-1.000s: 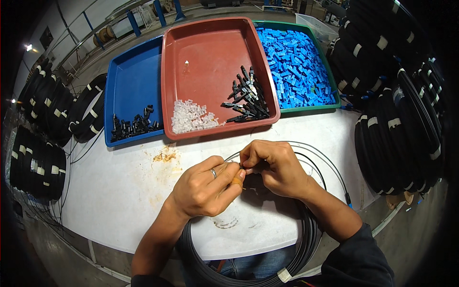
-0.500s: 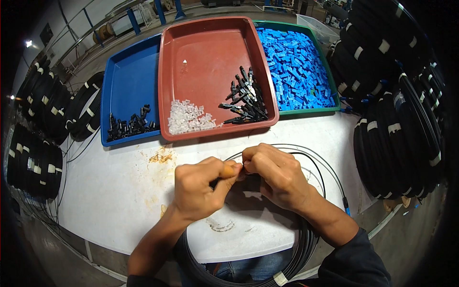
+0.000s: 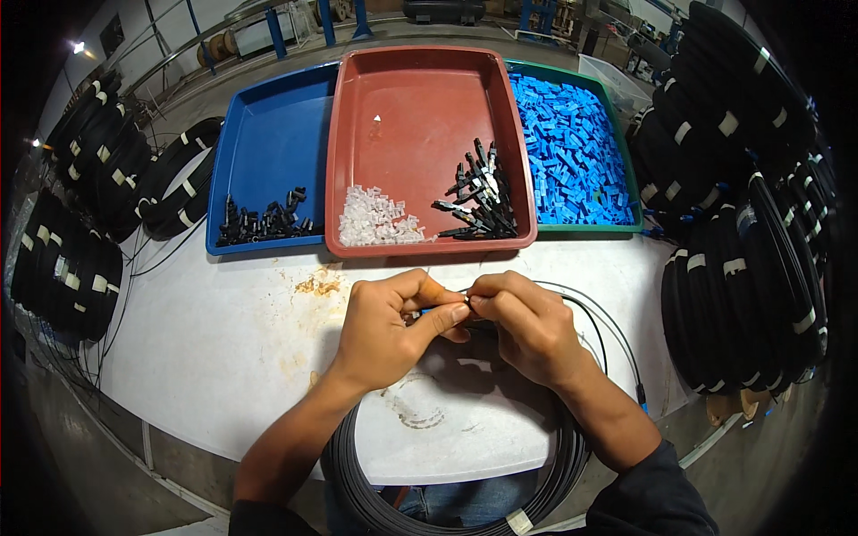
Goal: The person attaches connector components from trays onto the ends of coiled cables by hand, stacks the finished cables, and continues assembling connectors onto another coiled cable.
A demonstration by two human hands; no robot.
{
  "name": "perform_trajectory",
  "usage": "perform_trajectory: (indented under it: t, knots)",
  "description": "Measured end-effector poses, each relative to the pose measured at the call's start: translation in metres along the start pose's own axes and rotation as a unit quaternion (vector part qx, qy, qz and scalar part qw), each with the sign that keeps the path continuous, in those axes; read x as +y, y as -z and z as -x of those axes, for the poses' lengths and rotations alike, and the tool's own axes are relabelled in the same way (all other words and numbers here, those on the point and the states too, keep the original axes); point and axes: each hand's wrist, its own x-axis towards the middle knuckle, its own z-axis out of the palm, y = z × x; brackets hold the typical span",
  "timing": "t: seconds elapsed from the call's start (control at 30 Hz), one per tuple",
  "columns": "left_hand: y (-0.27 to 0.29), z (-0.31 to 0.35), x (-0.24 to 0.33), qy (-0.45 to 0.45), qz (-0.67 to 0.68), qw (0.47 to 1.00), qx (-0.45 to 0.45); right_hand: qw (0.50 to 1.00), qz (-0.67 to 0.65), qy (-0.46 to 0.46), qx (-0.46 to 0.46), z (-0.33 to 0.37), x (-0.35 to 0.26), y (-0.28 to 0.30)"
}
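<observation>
My left hand point(image 3: 382, 335) and my right hand point(image 3: 530, 329) meet fingertip to fingertip over the white table. Both are closed in a pinch on a small dark cable fitting point(image 3: 467, 303), mostly hidden by the fingers. A bit of blue shows behind my left index finger. Below my forearms lies a coil of black cable point(image 3: 344, 460), hanging over the near table edge with a pale tape band point(image 3: 518, 521) round it. A loop of this thin cable arcs to the right and ends in a black and blue connector point(image 3: 641, 395).
At the back stand a blue tray point(image 3: 279, 134) with black sleeves, a red tray point(image 3: 420, 98) with clear clips point(image 3: 380, 217) and black connector bodies point(image 3: 483, 192), and a green tray point(image 3: 638, 201) of blue parts point(image 3: 572, 147). Black cable coils are stacked left point(image 3: 67, 268) and right point(image 3: 742, 295).
My fingertips have shifted slightly and a small dark fitting now shows between them. The view has moved a little, so the trays sit lower and further right.
</observation>
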Motion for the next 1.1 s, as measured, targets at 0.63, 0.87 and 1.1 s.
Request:
perform_trajectory:
  t: [0.63, 0.87, 1.1]
  knots:
    - [0.006, 0.000, 0.004, -0.446, -0.421, 0.789, -0.039, 0.982, -0.165, -0.083, -0.035, 0.001, 0.001, 0.001]
    - [0.009, -0.003, -0.012, -0.328, -0.314, 0.891, 0.012, 0.971, -0.172, -0.165, -0.007, 0.009, 0.005, -0.005]
    - [0.008, -0.003, -0.032, -0.283, -0.224, 0.932, 0.037, 0.961, -0.213, -0.174, 0.021, 0.006, 0.009, -0.005]
